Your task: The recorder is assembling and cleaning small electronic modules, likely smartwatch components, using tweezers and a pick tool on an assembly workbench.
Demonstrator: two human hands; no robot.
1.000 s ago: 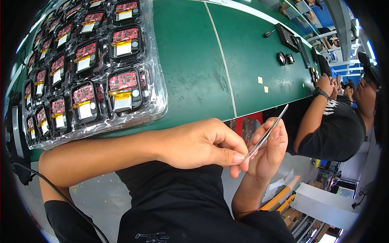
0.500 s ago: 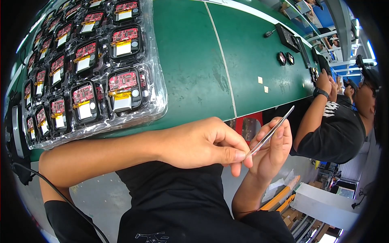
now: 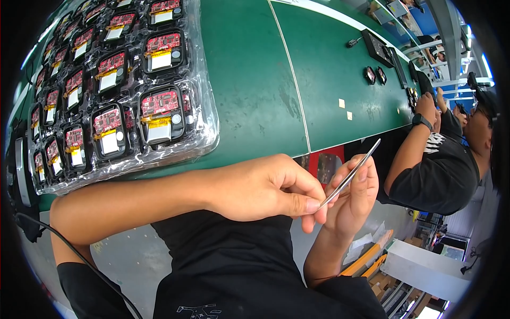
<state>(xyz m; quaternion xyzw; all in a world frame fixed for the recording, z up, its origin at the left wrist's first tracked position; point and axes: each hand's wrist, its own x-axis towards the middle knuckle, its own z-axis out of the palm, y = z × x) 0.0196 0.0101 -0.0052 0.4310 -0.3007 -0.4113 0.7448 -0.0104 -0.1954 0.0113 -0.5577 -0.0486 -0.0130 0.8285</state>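
A slim pair of metal tweezers (image 3: 348, 178) slants up to the right in front of my body, just off the table's near edge. Its lower end is pinched between the thumb and fingers of my left hand (image 3: 281, 189). Higher up, the fingers of my right hand (image 3: 355, 194) are closed around its shaft, palm turned toward me. Whether anything small sits between the left fingertips is hidden. Beyond my left forearm lies a clear plastic tray (image 3: 210, 125) of black housings, each with a red circuit board (image 3: 160, 102) and a silvery-white battery (image 3: 159, 133) with yellow tape.
The green table (image 3: 249, 80) has a pale seam. Small cream squares (image 3: 341, 103) lie right of it, with two small black housings (image 3: 370, 75) and a black box (image 3: 376, 48) farther off. A co-worker (image 3: 435, 165) sits at the right. A black cable (image 3: 69, 242) crosses near my left arm.
My right hand and the tweezers have shifted slightly left, while my left hand stays nearly in place. At the right, the co-worker's hands have moved a little.
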